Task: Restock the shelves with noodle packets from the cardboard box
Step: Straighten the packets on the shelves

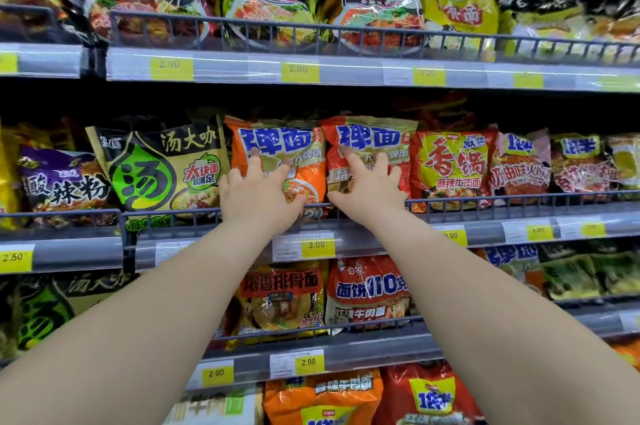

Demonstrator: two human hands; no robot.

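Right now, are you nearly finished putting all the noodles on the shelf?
Done: the middle shelf looks full, with packets standing side by side. In hand: the left hand presses on the orange packet and the right hand on the red packet beside it, probably pushing them into line. Left: hard to say, since the cardboard box is out of view.

Upright orange packet (277,133) touches upright red packet (377,137).

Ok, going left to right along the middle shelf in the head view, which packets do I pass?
purple packet → black-and-green packet → orange packet under the left hand → red packet under the right hand → red-and-yellow packet. The packets further right are too blurred to name.
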